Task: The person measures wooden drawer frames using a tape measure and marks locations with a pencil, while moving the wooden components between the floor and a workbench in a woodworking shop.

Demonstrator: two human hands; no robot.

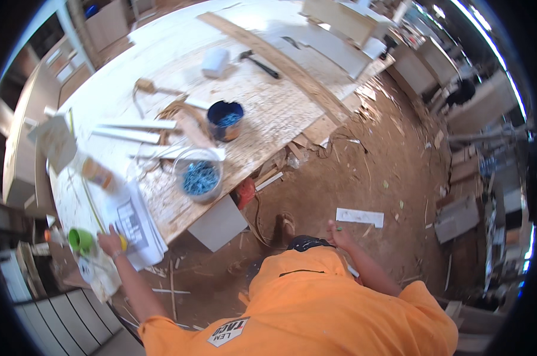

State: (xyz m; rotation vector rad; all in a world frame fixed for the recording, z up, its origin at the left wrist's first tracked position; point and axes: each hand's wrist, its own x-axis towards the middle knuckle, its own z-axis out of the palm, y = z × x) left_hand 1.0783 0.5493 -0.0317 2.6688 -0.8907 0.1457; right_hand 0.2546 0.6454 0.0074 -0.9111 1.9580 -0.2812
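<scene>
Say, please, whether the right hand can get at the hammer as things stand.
Probably not without leaning: the right hand is away from the table, and the hammer lies well in from its near edge, though nothing covers it.

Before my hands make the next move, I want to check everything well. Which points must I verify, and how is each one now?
1. Left hand beside the papers: ok, it is at their left edge.
2. Left hand's grip on the yellow object: cannot tell; they overlap in this view.
3. Right hand empty: cannot tell; a small green item shows at its fingers.
4. Clear tub with blue pieces standing upright: ok, though near the table edge.
5. Hammer away from both hands: ok, it lies farther back on the table.
6. Floor free of loose pieces: not ok, a white strip lies there.
</scene>
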